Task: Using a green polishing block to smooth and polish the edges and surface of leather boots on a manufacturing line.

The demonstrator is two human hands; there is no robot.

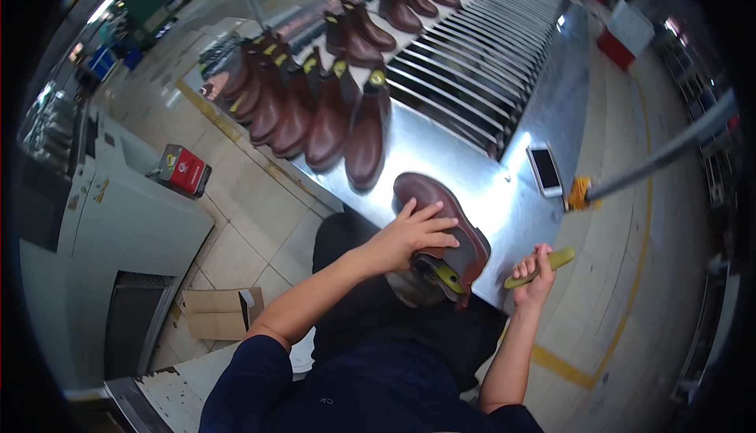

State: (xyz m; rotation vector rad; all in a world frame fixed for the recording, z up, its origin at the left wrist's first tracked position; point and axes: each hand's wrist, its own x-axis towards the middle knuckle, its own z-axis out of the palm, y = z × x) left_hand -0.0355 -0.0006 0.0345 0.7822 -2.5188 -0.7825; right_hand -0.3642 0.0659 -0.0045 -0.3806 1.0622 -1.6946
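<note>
Head view, looking down over a seated person's arms at a shiny metal counter. A brown leather boot lies on its side at the counter's near edge, directly under the left hand. Its long axis runs from the toe, up and to the left, down to the ankle opening at the lower right, which hangs just over the edge toward the person's lap. The left hand rests flat on the boot's side, fingers spread and pressing it down rather than wrapped around it. The right hand is just to the right of the boot's opening, apart from it, fingers curled shut around a yellow-green stick-like tool that points up and to the right. The left hand is therefore the one on the boot; the right is close beside it. The boot is smooth, dark reddish brown, with a yellow-green tab at its opening. Farther back on the counter stands a tight row of matching boots, and a white phone lies to the right.
</note>
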